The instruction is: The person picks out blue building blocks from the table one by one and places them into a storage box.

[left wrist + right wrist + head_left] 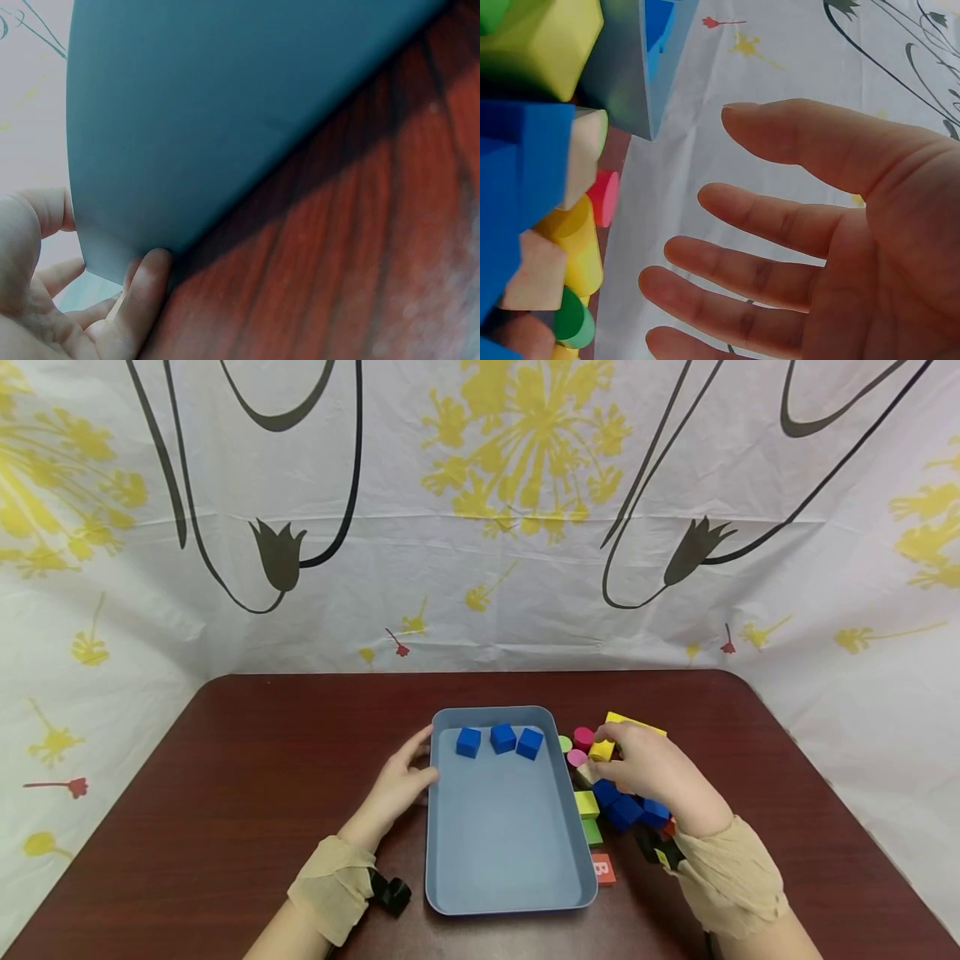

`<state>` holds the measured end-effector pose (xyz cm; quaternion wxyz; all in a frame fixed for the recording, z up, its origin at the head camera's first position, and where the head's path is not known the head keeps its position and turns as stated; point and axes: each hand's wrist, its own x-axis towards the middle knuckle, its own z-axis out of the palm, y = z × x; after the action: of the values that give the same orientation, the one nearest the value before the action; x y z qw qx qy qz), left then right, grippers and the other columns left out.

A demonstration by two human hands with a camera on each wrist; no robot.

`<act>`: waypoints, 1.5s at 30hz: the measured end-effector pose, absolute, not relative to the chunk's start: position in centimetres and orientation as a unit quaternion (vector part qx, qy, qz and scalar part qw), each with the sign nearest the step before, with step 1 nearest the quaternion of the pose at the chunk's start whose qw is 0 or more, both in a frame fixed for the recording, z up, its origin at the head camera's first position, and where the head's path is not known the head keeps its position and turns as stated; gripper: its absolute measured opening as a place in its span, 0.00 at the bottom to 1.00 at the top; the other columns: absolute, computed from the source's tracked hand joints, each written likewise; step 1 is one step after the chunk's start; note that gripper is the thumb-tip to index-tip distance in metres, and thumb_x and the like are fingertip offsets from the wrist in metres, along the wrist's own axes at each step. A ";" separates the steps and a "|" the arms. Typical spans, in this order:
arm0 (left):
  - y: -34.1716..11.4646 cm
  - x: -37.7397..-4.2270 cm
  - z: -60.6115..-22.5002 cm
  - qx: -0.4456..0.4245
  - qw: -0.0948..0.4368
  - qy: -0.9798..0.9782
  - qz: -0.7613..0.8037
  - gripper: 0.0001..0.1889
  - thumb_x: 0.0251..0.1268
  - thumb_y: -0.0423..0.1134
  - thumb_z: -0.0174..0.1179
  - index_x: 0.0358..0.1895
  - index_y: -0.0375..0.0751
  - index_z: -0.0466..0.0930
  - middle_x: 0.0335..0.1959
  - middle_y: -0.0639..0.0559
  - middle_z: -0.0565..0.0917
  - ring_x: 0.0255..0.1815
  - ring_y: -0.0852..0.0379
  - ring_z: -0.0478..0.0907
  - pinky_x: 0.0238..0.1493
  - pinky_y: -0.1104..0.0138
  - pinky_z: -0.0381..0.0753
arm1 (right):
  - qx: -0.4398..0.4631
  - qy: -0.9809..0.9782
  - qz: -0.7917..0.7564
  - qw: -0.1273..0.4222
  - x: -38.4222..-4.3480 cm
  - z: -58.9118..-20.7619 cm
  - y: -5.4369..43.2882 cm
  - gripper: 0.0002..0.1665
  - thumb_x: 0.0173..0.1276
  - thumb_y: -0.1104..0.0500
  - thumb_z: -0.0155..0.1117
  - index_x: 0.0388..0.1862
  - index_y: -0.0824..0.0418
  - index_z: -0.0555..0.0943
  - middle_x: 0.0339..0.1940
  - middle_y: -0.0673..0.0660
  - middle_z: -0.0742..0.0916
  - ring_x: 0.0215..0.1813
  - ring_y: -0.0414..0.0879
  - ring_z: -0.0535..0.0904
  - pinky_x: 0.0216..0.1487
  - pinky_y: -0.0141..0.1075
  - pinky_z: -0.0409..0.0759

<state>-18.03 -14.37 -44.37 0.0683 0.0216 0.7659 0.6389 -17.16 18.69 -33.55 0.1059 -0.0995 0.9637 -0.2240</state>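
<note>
A blue-grey tray [510,860] stands on the table, with three blue cubes [503,738] near its far end. My left hand [393,789] holds its left side, thumb over the rim and fingers along the outer wall. In the left wrist view, fingertips [154,262] meet that wall low down near the tabletop. My right hand [652,764] hovers over the pile of blocks right of the tray, nothing between its spread fingers [727,296]. Closest to it are a yellow cylinder [602,751] and several blue cubes [624,812]; the hand hides part of the pile.
Pink cylinders [583,738], a yellow-green block [587,804], a green block [592,832] and a red lettered block [603,869] lie along the tray's right side. A long yellow block [633,723] sits behind the right hand. Patterned cloth [480,610] hangs behind the dark red table [322,735].
</note>
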 end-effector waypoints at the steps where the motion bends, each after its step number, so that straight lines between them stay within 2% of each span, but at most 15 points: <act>1: -14.4 -18.0 -44.4 0.021 0.069 0.766 0.639 0.40 0.56 0.29 0.56 0.75 0.50 0.57 0.63 0.38 0.70 0.26 0.52 0.74 0.26 0.58 0.78 | -0.107 0.964 -0.222 0.099 -17.2 -33.7 18.7 0.28 0.61 0.52 0.68 0.55 0.68 0.76 0.27 0.54 0.81 0.21 0.44 0.76 0.28 0.38 0.75; 3: -14.4 -18.1 -44.4 0.019 0.069 0.767 0.638 0.40 0.56 0.29 0.56 0.75 0.51 0.58 0.62 0.38 0.70 0.26 0.52 0.74 0.26 0.58 0.79 | -0.123 0.965 -0.217 0.083 -17.1 -34.1 18.9 0.24 0.61 0.55 0.67 0.52 0.68 0.78 0.28 0.53 0.80 0.24 0.43 0.74 0.29 0.37 0.74; 6: -14.3 -18.1 -44.4 0.017 0.067 0.771 0.634 0.39 0.55 0.29 0.56 0.74 0.52 0.58 0.61 0.40 0.71 0.26 0.53 0.74 0.26 0.59 0.79 | -0.143 0.966 -0.208 0.060 -17.0 -34.6 19.1 0.18 0.61 0.58 0.66 0.46 0.67 0.80 0.24 0.53 0.78 0.26 0.44 0.71 0.29 0.38 0.71; 10: -14.2 -18.0 -44.4 0.015 0.064 0.771 0.633 0.39 0.55 0.29 0.56 0.74 0.53 0.59 0.59 0.42 0.73 0.26 0.52 0.74 0.27 0.59 0.79 | -0.152 0.966 -0.202 0.054 -16.8 -35.2 19.2 0.13 0.59 0.59 0.67 0.42 0.64 0.81 0.25 0.52 0.78 0.29 0.46 0.72 0.30 0.39 0.72; 16: -14.2 -17.9 -44.4 0.015 0.066 0.766 0.639 0.39 0.56 0.29 0.56 0.74 0.55 0.59 0.59 0.43 0.73 0.25 0.51 0.74 0.27 0.59 0.79 | -0.152 0.968 -0.189 0.067 -16.6 -35.6 19.2 0.19 0.54 0.62 0.73 0.46 0.65 0.82 0.37 0.55 0.84 0.36 0.49 0.75 0.39 0.46 0.79; 21: -14.3 -17.9 -44.4 0.017 0.070 0.763 0.642 0.39 0.57 0.29 0.56 0.74 0.54 0.58 0.60 0.41 0.72 0.25 0.51 0.74 0.27 0.59 0.79 | -0.153 0.967 -0.191 0.076 -16.6 -35.9 19.4 0.21 0.53 0.63 0.73 0.47 0.66 0.81 0.41 0.58 0.84 0.38 0.50 0.76 0.41 0.47 0.80; 32: -14.3 -17.9 -44.5 0.017 0.071 0.766 0.638 0.39 0.56 0.29 0.56 0.74 0.53 0.58 0.60 0.42 0.72 0.24 0.51 0.72 0.26 0.60 0.77 | -0.170 0.965 -0.185 0.070 -16.3 -36.5 19.4 0.20 0.51 0.64 0.74 0.44 0.64 0.81 0.35 0.56 0.81 0.34 0.47 0.73 0.34 0.41 0.79; 45: -14.2 -17.8 -44.2 0.016 0.068 0.770 0.634 0.39 0.56 0.29 0.56 0.74 0.52 0.58 0.60 0.42 0.72 0.22 0.51 0.71 0.26 0.59 0.78 | -0.169 0.968 -0.169 0.071 -16.3 -37.1 19.4 0.16 0.50 0.64 0.73 0.39 0.60 0.81 0.33 0.53 0.80 0.35 0.47 0.74 0.38 0.42 0.78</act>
<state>-17.81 -14.24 -44.21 0.0684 0.0161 0.7700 0.6341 -16.35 19.42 -37.11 0.0712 -0.1694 0.9684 -0.1688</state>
